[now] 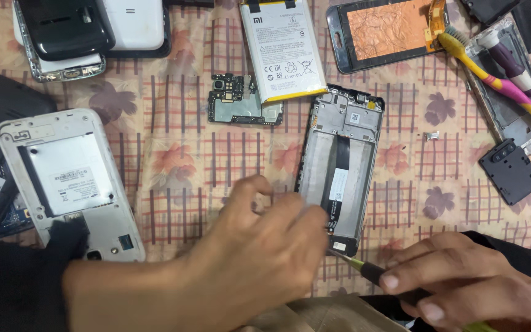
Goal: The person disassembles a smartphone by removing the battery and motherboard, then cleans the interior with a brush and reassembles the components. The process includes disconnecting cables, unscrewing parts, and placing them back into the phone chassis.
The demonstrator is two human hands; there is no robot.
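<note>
Phone parts lie all over the cloth-covered surface, which has red lines and leaf shapes on it. My left hand rests on the lower corner of the open phone frame, which lies in the middle, a little to the right. Its fingers are curled and pressed down on the frame's edge, holding it flat. The hand looks blurry, so I cannot tell more than that.

My right hand pinches a thin screwdriver with a green and black handle. The metal tip touches the bottom end of the frame, just beside my left hand.

I think the frame is light and stiff, but easy to hurt. A black flat cable runs down its middle, and that part looks thin and soft. The outer metal edges seem the best place to hold it, not the cable.

A white battery and a small green circuit board lie above the frame. A white phone back sits to the left. A yellow and pink toothbrush lies at the top right, near a small black square cover.
</note>
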